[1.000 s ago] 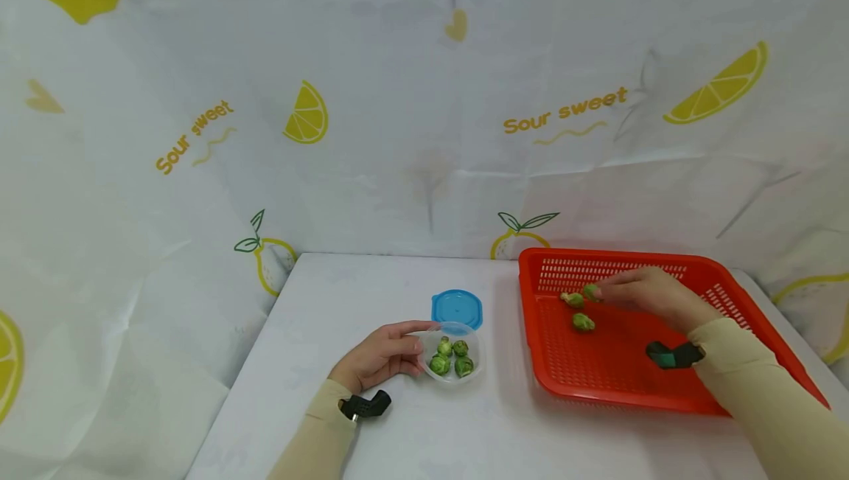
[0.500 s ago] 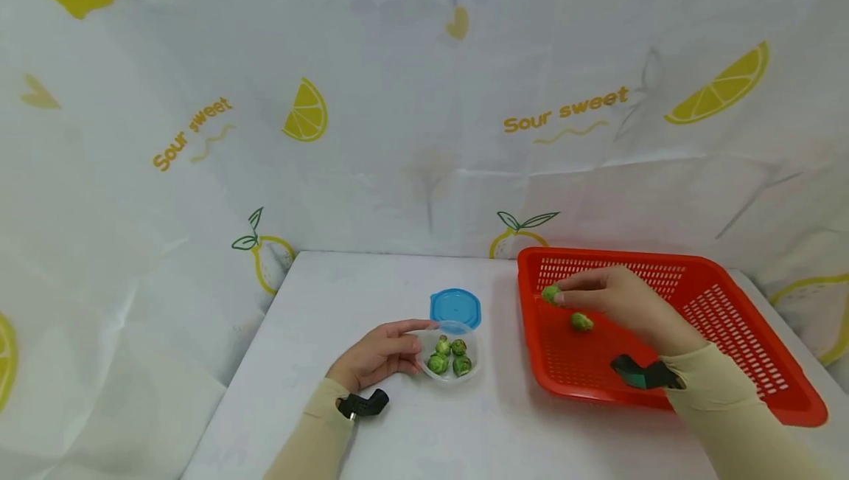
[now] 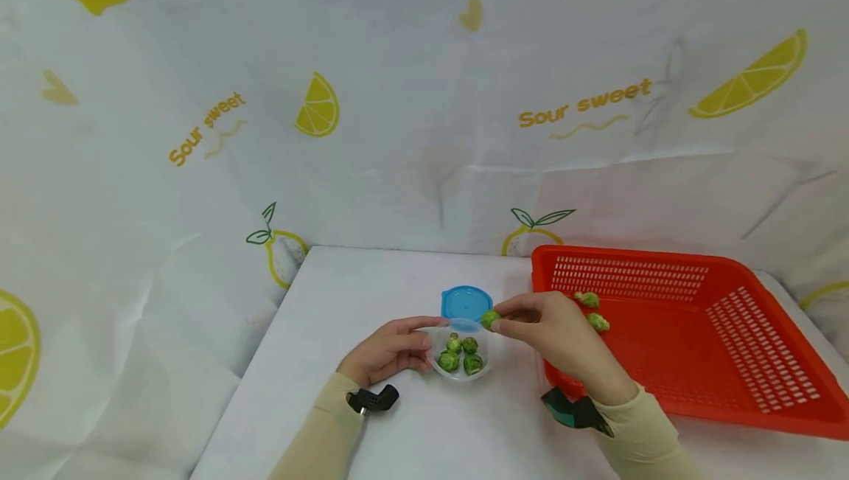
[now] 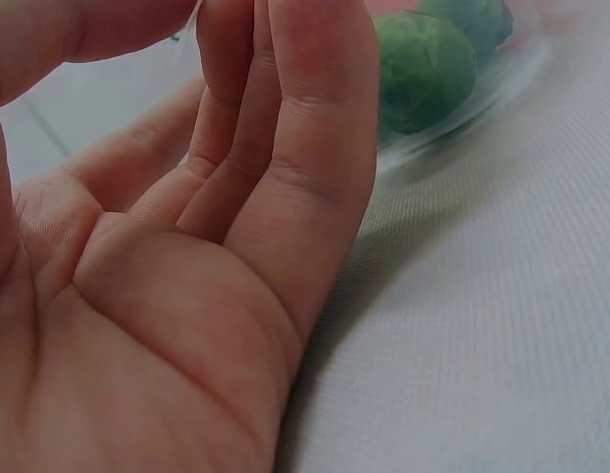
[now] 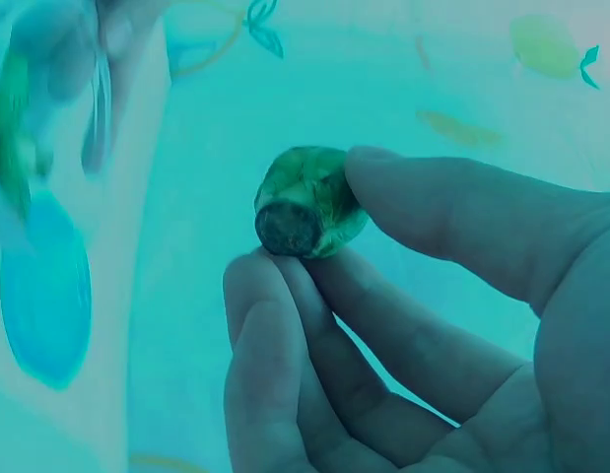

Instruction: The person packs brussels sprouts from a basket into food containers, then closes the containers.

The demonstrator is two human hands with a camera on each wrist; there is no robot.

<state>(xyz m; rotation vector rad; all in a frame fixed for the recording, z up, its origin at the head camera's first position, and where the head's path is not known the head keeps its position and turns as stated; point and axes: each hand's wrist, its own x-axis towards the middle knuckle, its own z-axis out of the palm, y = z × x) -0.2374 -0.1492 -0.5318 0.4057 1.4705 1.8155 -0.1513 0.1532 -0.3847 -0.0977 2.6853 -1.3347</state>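
My right hand (image 3: 560, 336) pinches a Brussels sprout (image 3: 491, 319) between thumb and fingers, just above the right far rim of a clear plastic container (image 3: 487, 362). In the right wrist view the sprout (image 5: 309, 202) shows its dark cut stem end. Several Brussels sprouts (image 3: 449, 360) lie inside the container. From the left side, my left hand (image 3: 388, 351) holds the container by its rim. In the left wrist view the fingers (image 4: 314, 148) of that hand bend toward the container's wall, and green sprouts (image 4: 423, 69) show behind them.
A blue lid (image 3: 466, 303) lies on the white table (image 3: 371, 281) just behind the container. To the right stands a red perforated basket (image 3: 696, 362) with two sprouts (image 3: 587, 299) near its left end. A lemon-print cloth (image 3: 398, 96) hangs behind.
My right hand picks up a sprout in the basket, lifts it out and carries it left to the container. My left hand stays at the container. The head view shifts slightly.
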